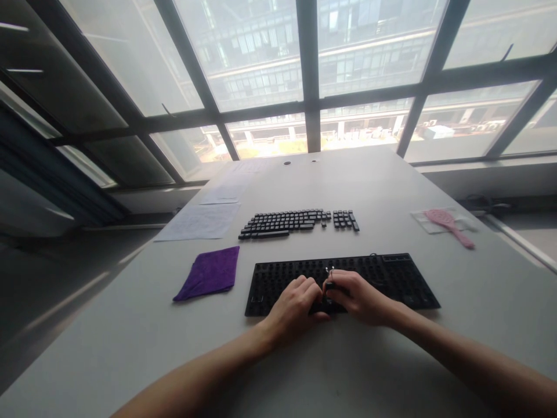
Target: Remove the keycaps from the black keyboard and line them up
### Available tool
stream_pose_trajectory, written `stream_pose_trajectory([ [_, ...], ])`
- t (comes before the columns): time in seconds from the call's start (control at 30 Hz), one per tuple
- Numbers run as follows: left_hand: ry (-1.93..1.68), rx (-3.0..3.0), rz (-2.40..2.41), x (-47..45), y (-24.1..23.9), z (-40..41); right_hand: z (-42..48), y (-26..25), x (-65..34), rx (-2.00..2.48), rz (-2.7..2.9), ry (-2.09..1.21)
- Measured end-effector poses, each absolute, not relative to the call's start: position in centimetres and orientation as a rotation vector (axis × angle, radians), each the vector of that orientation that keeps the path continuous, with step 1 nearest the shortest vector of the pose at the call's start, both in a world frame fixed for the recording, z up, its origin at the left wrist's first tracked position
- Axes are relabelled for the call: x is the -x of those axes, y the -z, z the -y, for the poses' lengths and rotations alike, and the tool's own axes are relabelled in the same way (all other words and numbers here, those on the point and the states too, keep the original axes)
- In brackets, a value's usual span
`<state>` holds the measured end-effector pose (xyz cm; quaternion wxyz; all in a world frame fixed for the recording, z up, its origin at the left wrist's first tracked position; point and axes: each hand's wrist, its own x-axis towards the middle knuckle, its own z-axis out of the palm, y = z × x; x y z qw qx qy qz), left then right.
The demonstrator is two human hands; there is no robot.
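A black keyboard (278, 273) lies across the near part of the table, and most of its keycaps look removed. My left hand (298, 302) rests on its middle, fingers curled over the keys and thumb at the near edge, gripping it. Just beside it, my right hand (354, 296) pinches a small keycap puller (329, 270), whose two wire ends stick up above the fingers. What lies right under the fingertips is hidden. Behind the keyboard, loose black keycaps (287, 220) are laid out in rows like a keyboard, with a separate number block (345, 220) at their right.
A folded purple cloth (209, 273) lies left of the keyboard. Paper sheets (198, 222) are spread at the back left. On the right, a pink brush (448, 225) lies on a clear plastic bag (422, 222). Large windows (261, 52) stand beyond the white table (365, 186).
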<state>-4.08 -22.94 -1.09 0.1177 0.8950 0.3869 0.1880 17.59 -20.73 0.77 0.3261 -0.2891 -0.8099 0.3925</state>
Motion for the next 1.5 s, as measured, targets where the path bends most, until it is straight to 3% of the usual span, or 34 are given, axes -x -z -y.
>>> stream_pose_trajectory([
  [0.3,-0.548,-2.548,-1.154,3.4,0.0,23.1,21.3,-0.6,-18.2,0.648,2.285,-0.920],
  [0.87,-0.923,-2.272,-1.160,2.2,0.4,23.4,20.7,0.3,-18.6,0.663,1.811,-1.218],
  [1.17,-1.019,-2.169,-1.147,2.4,0.2,23.5,21.6,0.0,-18.1,0.692,1.916,-0.965],
  [1.5,-0.957,-2.279,-1.017,2.7,0.4,23.7,21.7,-0.1,-18.2,0.700,1.938,-0.925],
])
